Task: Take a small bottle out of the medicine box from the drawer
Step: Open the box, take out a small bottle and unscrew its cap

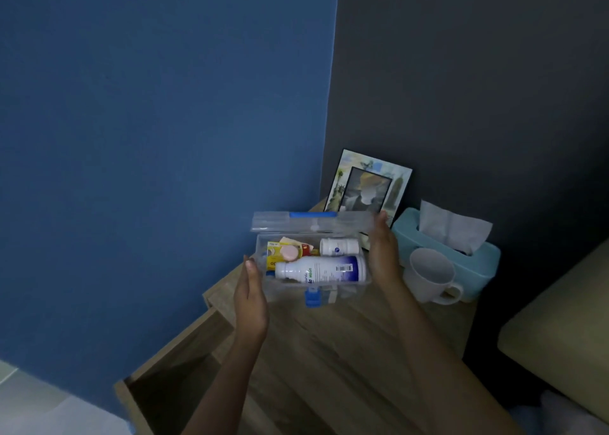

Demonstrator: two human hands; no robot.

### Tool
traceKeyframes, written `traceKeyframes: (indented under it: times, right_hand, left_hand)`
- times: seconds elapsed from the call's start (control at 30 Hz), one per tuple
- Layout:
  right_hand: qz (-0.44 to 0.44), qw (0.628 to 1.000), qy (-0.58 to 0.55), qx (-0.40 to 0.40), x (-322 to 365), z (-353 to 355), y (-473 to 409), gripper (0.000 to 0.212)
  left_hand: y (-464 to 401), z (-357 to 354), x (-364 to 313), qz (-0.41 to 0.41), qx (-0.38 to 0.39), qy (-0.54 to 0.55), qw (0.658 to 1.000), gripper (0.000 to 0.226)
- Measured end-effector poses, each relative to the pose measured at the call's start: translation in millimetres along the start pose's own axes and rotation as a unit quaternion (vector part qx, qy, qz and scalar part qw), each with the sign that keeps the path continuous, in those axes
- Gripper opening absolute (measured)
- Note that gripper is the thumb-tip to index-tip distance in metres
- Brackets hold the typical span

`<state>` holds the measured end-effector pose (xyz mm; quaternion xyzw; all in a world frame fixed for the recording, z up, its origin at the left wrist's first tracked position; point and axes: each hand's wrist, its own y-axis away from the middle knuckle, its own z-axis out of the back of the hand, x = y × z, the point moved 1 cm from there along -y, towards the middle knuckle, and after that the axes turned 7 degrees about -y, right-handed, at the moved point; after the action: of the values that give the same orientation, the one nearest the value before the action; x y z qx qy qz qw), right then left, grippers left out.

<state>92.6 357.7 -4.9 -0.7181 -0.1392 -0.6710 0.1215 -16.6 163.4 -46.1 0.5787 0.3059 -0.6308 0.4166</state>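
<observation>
A clear plastic medicine box [286,294] with a blue latch sits on the wooden nightstand, its lid [309,221] raised. Inside lie a small white bottle [338,246] at the back right, a large white bottle [321,269] along the front, and yellow and red packets with a pink cap [285,252] on the left. My left hand [251,297] rests flat against the box's left end. My right hand [384,255] presses the right end, with its fingertips at the lid's edge. The drawer [171,378] stands pulled out at the lower left.
A white mug [428,274] stands just right of the box, in front of a teal tissue box [474,266]. A picture frame [369,187] leans on the dark wall behind. A beige cushion [560,329] is at the right. A blue wall fills the left.
</observation>
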Motion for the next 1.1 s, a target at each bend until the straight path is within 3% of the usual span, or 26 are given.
traceKeyframes:
  times: [0.13,0.2,0.33,0.47,0.53,0.6,0.7,0.8,0.97,1.1]
  right_hand:
    - [-0.079,0.997,0.019,0.001,9,-14,-38,0.076]
    - [-0.062,0.995,0.084,0.003,9,-17,-43,0.084]
    - [0.024,0.981,0.191,-0.039,19,-23,-50,0.078]
    - [0.018,0.949,0.313,-0.044,32,-26,-67,0.065]
    - [-0.015,0.941,0.331,-0.066,36,-27,-75,0.079]
    - [-0.033,0.935,0.345,-0.079,36,-30,-83,0.078]
    - [-0.052,0.952,0.298,-0.039,24,-33,-83,0.077]
    - [-0.084,0.981,0.175,-0.002,-5,-31,-72,0.076]
    - [-0.112,0.991,0.035,0.069,-32,-18,-51,0.074]
    - [-0.099,0.992,-0.009,0.08,-43,-7,-27,0.073]
  left_hand:
    - [-4,0,-3,0.002,0.009,0.004,1.0,0.086]
    - [-5,0,-4,0.007,0.011,0.009,1.0,0.086]
    - [-6,0,-8,0.014,0.017,0.006,1.0,0.088]
    - [-7,4,-8,0.008,0.019,0.01,1.0,0.089]
    - [-7,6,-6,0.006,0.022,0.009,1.0,0.087]
    - [-7,6,-5,0.007,0.025,0.004,1.0,0.086]
    - [-8,7,-4,0.011,0.031,0.005,0.999,0.086]
    - [-9,9,-5,0.015,0.036,0.012,0.999,0.086]
    - [-7,12,-4,0.011,0.059,0.001,0.998,0.085]
    - [-6,13,-5,0.008,0.064,0.0,0.998,0.087]
